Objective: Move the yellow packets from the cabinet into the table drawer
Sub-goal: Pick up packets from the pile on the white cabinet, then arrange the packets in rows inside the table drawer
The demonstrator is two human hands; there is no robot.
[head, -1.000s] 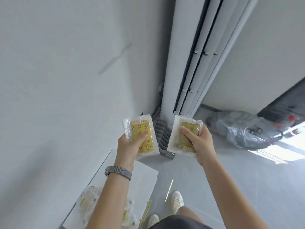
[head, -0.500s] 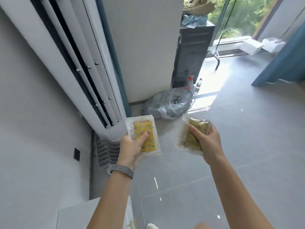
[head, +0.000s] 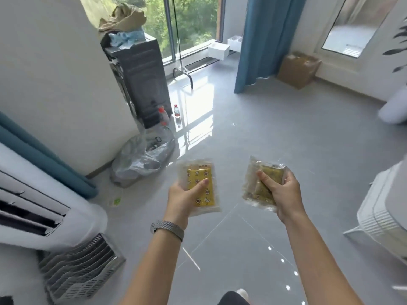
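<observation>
The left hand (head: 180, 199) is gripping one yellow packet (head: 199, 187), thumb pressing across its face, while the right hand (head: 283, 193) is clutching a second packet (head: 258, 183), fingers curled round it. Both packets are hanging in the air above the grey floor (head: 253, 133), well apart.

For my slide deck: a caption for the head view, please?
Left hand and right hand each hold a yellow packet above grey floor.
</observation>
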